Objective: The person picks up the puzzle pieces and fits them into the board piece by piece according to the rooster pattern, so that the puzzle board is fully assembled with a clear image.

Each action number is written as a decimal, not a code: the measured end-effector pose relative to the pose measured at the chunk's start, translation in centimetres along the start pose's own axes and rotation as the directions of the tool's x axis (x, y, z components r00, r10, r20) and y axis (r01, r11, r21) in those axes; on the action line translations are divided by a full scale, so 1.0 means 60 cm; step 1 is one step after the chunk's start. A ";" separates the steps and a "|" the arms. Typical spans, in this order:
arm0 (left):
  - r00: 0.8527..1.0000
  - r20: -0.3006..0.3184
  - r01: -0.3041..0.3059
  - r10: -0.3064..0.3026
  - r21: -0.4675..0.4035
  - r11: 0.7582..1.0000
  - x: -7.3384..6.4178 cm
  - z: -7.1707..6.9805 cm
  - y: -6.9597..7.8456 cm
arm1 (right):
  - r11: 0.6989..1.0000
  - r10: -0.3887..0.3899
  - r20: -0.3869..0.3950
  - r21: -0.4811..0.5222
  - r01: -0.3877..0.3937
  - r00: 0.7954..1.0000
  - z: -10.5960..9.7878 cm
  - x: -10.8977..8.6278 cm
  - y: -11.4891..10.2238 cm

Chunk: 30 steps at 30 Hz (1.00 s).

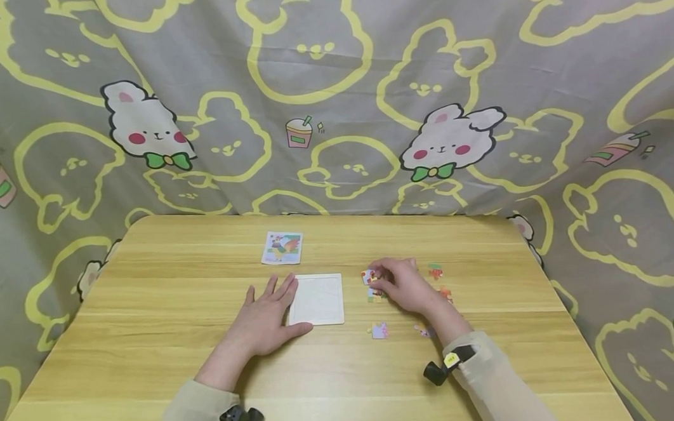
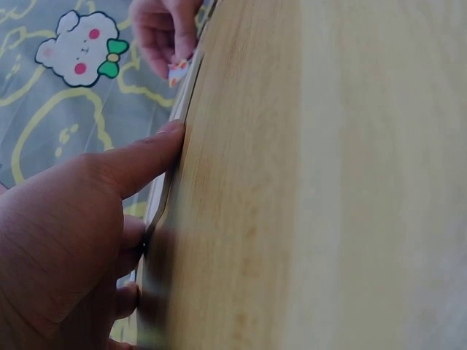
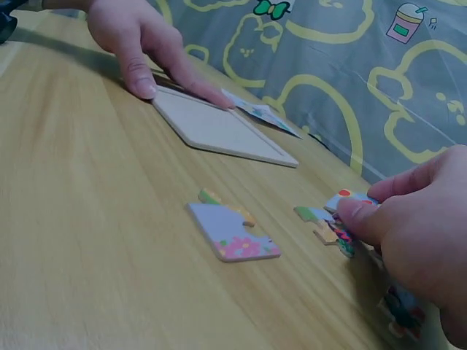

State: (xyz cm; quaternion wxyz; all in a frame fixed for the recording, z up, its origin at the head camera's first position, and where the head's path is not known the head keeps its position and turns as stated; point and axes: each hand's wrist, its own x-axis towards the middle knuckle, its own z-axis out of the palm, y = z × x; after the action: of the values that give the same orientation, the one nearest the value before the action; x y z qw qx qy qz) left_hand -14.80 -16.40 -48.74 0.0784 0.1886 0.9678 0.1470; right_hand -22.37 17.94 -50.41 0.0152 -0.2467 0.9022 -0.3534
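A white square puzzle tray [image 1: 317, 299] lies flat on the table. My left hand [image 1: 267, 317] rests at its left side with the fingers spread; the thumb touches the near edge and a fingertip the far left corner. To the right of the tray, my right hand [image 1: 402, 284] pinches a puzzle piece [image 1: 368, 276] between thumb and fingers. In the right wrist view that piece [image 3: 346, 194] shows light blue with red spots, just over another puzzle piece [image 3: 312, 214]. A flower-patterned puzzle piece [image 1: 380, 330] lies nearer the front.
Behind the tray lies a square picture card [image 1: 282, 248] with a colourful bird. More puzzle pieces lie around the right hand, among them a red and green one [image 1: 435, 271] and an orange one [image 1: 445, 293]. A patterned grey curtain [image 1: 332, 122] hangs behind the wooden table [image 1: 147, 297].
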 end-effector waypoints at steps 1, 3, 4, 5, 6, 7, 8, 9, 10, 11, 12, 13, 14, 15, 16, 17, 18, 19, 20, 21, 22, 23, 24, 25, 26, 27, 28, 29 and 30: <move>1.000 0.000 0.001 -0.001 -0.001 1.000 -0.001 0.000 -0.001 | 1.000 -0.004 -0.002 -0.002 0.004 1.000 0.000 -0.001 0.000; 1.000 0.001 0.003 -0.003 -0.005 1.000 -0.002 0.000 -0.001 | 1.000 -0.015 -0.002 -0.006 0.015 1.000 0.001 -0.002 -0.001; 1.000 0.001 0.003 -0.003 -0.007 1.000 -0.003 0.000 -0.001 | 1.000 -0.018 -0.002 -0.010 0.018 1.000 0.001 -0.002 -0.001; 1.000 0.001 0.004 -0.004 -0.008 1.000 -0.003 0.000 -0.002 | 1.000 -0.021 0.000 -0.012 0.021 1.000 0.001 -0.003 -0.002; 1.000 0.002 0.005 -0.005 -0.009 1.000 -0.004 0.000 -0.002 | 1.000 -0.021 0.001 -0.016 0.021 1.000 0.001 -0.003 -0.003; 1.000 0.002 0.005 -0.005 -0.011 1.000 -0.005 -0.001 -0.002 | 1.000 -0.020 0.004 -0.020 0.020 1.000 0.001 -0.003 -0.004; 1.000 0.003 0.006 -0.006 -0.013 1.000 -0.006 -0.001 -0.002 | 1.000 -0.016 0.006 -0.021 0.016 1.000 0.000 -0.004 -0.005; 1.000 0.003 0.006 -0.006 -0.014 1.000 -0.006 -0.001 -0.002 | 1.000 -0.013 0.008 -0.021 0.014 1.000 0.000 -0.004 -0.006; 1.000 0.003 0.007 -0.007 -0.016 1.000 -0.007 -0.001 -0.002 | 1.000 -0.010 0.010 -0.022 0.010 1.000 0.000 -0.004 -0.007; 1.000 0.002 0.007 -0.007 -0.017 1.000 -0.007 -0.001 -0.002 | 1.000 -0.006 0.012 -0.020 0.006 1.000 0.001 -0.004 -0.007; 1.000 0.002 0.009 -0.009 -0.019 1.000 -0.007 -0.002 -0.002 | 1.000 -0.003 0.013 -0.015 0.003 1.000 0.001 -0.004 -0.008; 1.000 0.001 0.010 -0.010 -0.018 1.000 -0.007 -0.002 -0.002 | 1.000 0.000 0.013 -0.007 0.000 1.000 0.001 -0.004 -0.008; 1.000 0.000 0.012 -0.012 -0.018 1.000 -0.006 -0.002 -0.003 | 1.000 0.003 0.011 0.004 -0.003 1.000 0.001 -0.005 -0.008; 1.000 -0.002 0.013 -0.013 -0.018 1.000 -0.006 -0.001 -0.003 | 1.000 0.006 0.009 0.018 -0.006 1.000 0.001 -0.005 -0.008; 1.000 -0.004 0.014 -0.014 -0.018 1.000 -0.005 -0.001 -0.004 | 0.999 0.010 0.009 0.035 -0.010 1.000 0.001 -0.004 -0.009; 1.000 -0.005 0.015 -0.015 -0.018 1.000 -0.004 -0.001 -0.004 | 0.998 0.010 0.010 0.058 -0.010 1.000 0.000 -0.004 -0.009; 1.000 -0.007 0.017 -0.017 -0.016 1.000 -0.004 -0.001 -0.004 | 0.997 0.009 0.011 0.081 -0.009 1.000 -0.001 -0.004 -0.010; 1.000 -0.009 0.017 -0.017 -0.016 1.000 -0.003 -0.001 -0.005 | 0.994 0.007 0.013 0.105 -0.008 1.000 -0.001 -0.003 -0.011; 1.000 -0.012 0.016 -0.017 -0.018 1.000 -0.002 -0.001 -0.005 | 0.992 0.002 0.016 0.127 -0.004 1.000 -0.002 -0.003 -0.014; 1.000 -0.013 0.015 -0.016 -0.020 1.000 -0.001 -0.001 -0.005 | 0.989 -0.001 0.018 0.148 -0.001 1.000 -0.004 -0.002 -0.017; 1.000 -0.014 0.015 -0.015 -0.022 1.000 -0.001 -0.002 -0.004 | 0.986 -0.004 0.022 0.165 0.000 1.000 -0.005 -0.002 -0.019; 1.000 -0.015 0.014 -0.014 -0.023 1.000 0.000 -0.002 -0.004 | 0.983 -0.007 0.025 0.182 0.002 1.000 -0.006 -0.001 -0.022; 1.000 -0.016 0.012 -0.013 -0.024 1.000 0.001 -0.002 -0.004 | 0.981 -0.006 0.027 0.194 0.001 1.000 -0.006 -0.001 -0.025; 1.000 -0.015 0.012 -0.012 -0.027 1.000 0.002 -0.002 -0.003 | 0.979 -0.008 0.028 0.202 0.003 1.000 -0.007 0.000 -0.029; 1.000 -0.014 0.012 -0.012 -0.029 1.000 0.002 -0.002 -0.003 | 0.979 -0.010 0.029 0.206 0.004 1.000 -0.007 0.000 -0.033; 1.000 -0.012 0.013 -0.014 -0.029 0.999 0.003 -0.002 -0.003 | 0.978 -0.012 0.029 0.208 0.006 1.000 -0.007 0.001 -0.037; 1.000 -0.010 0.015 -0.015 -0.028 0.999 0.003 -0.002 -0.003 | 0.978 -0.014 0.031 0.209 0.008 0.999 -0.007 0.002 -0.040; 1.000 -0.009 0.016 -0.016 -0.027 1.000 0.004 -0.002 -0.003 | 0.978 -0.019 0.032 0.209 0.012 0.999 -0.007 0.003 -0.044; 1.000 -0.008 0.017 -0.017 -0.026 1.000 0.004 -0.002 -0.002 | 0.978 -0.023 0.032 0.207 0.016 0.999 -0.006 0.005 -0.047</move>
State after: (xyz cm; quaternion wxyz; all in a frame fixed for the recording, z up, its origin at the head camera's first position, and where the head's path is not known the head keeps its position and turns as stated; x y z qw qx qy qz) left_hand -15.11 -16.46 -48.69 0.0781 0.1786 0.9678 0.1595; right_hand -21.46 16.25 -48.26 0.0527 -0.2586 0.8577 -0.4412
